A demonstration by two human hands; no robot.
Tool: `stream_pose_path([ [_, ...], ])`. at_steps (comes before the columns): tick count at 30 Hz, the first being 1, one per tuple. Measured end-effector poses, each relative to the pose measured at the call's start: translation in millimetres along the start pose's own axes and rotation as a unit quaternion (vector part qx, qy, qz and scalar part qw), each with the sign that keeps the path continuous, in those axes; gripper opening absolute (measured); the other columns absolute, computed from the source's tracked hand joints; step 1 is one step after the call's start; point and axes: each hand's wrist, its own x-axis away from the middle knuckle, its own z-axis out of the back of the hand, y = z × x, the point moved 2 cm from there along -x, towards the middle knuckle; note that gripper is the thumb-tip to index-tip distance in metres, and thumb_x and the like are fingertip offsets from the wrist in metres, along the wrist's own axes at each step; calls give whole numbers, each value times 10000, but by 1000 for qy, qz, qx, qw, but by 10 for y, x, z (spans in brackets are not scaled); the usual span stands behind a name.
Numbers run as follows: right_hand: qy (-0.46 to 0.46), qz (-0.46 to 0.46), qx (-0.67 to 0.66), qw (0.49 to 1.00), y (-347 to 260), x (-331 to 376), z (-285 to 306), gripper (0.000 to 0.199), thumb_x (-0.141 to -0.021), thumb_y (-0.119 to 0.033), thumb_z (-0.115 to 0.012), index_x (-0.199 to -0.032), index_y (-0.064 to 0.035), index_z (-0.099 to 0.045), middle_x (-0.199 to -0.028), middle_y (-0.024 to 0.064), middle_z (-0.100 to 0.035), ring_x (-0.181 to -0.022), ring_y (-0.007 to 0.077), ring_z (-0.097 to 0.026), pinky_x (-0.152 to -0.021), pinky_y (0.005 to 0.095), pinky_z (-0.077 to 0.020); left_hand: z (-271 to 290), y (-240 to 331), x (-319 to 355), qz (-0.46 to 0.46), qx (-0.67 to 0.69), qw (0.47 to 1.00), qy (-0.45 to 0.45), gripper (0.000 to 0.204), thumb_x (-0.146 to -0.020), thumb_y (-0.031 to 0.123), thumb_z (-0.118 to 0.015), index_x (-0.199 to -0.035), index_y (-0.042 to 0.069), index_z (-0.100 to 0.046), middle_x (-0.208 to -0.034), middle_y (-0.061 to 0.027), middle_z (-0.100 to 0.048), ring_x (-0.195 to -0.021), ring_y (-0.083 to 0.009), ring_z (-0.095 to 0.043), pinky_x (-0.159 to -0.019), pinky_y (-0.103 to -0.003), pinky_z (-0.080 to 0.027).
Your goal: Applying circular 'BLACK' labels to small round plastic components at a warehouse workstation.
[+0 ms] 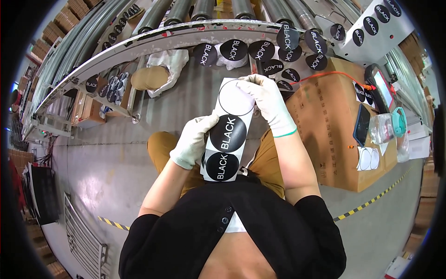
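Note:
A strip of round black stickers (227, 135) on white backing is held upright in front of my lap. Two black stickers with white lettering show on it, and above them lies a white circle (236, 100) with a thin dark outline. My left hand (194, 137), in a white glove, grips the strip's left edge with the thumb on its front. At the top right corner my gloved right hand (265, 97) pinches the strip beside the white circle. The right fingertips partly cover that corner, so whether a sticker edge is between them cannot be told.
Ahead runs a roller conveyor (203, 10); black stickers (233, 49) line its rail. At right a large cardboard box (325, 135) bears a phone (361, 124), a handheld device (382, 88) on an orange cable, and a bottle (398, 122). Left stands an open carton (87, 111); a metal rack (83, 232) is lower left.

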Motion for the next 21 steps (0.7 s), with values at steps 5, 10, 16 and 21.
stream_pose_path([
  [5, -4, -2, 14, 1000, 18, 1, -11, 188, -786, -180, -706, -893, -48, -626, -758, -23, -594, -568, 17, -513, -442, 172, -389, 38, -16, 21, -1, -15, 1000, -6, 302, -916, 190, -531, -1052, -68, -608, -953, -113, -669, -819, -149, -646, -764, -276, -524],
  [10, -42, -30, 15, 999, 34, 16, 8, 198, -765, -93, -722, -906, 5, -623, -886, 27, -633, -773, 60, -559, -724, 204, -453, 132, -94, -33, -5, 13, 1000, -12, 271, -909, 166, -560, -1025, -78, -586, -956, -111, -653, -822, -145, -634, -763, -273, -523],
  [16, -26, 2, 17, 1000, 132, 35, -23, 230, -777, -128, -718, -955, -25, -613, -872, 8, -621, -764, 62, -563, -719, 212, -467, 83, -100, -25, 7, 36, 999, -22, 236, -899, 138, -583, -1000, -75, -578, -941, -107, -642, -809, -143, -625, -745, -266, -519],
  [21, 118, 296, 323, 891, 122, 123, -58, 412, -730, -149, -744, -1075, -21, -560, -1187, 129, -531, -1081, 201, -512, -895, 321, -434, 118, -127, -37, 16, 28, 999, -16, 285, -906, 156, -556, -1049, -89, -581, -968, -126, -653, -848, -175, -635, -802, -294, -512],
])
